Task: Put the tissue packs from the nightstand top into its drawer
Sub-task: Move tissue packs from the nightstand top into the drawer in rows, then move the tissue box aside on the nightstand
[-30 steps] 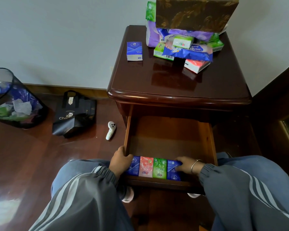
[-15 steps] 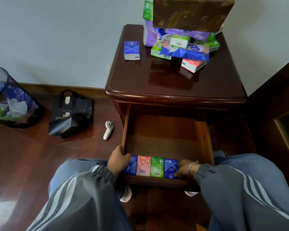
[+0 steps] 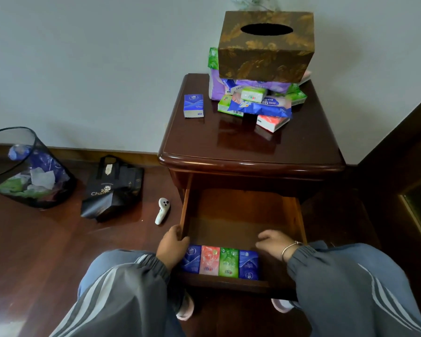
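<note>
Many packs (image 3: 260,107) above the drawer (image 3: 291,215) are pinned under a box (image 3: 265,54), easily tipped if pulled. Drawer gripped by left hand (image 3: 171,249); right hand (image 3: 274,243) loose, empty.

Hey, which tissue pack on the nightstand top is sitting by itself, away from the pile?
The small blue tissue pack, alone to the left; the others form one heap with the brown patterned tissue box on top.

The person is wearing grey sleeves (image 3: 345,288) with pale stripes and gathered cuffs; a thin silver bracelet (image 3: 288,249) is sitting just behind the right hand (image 3: 272,242).
</note>
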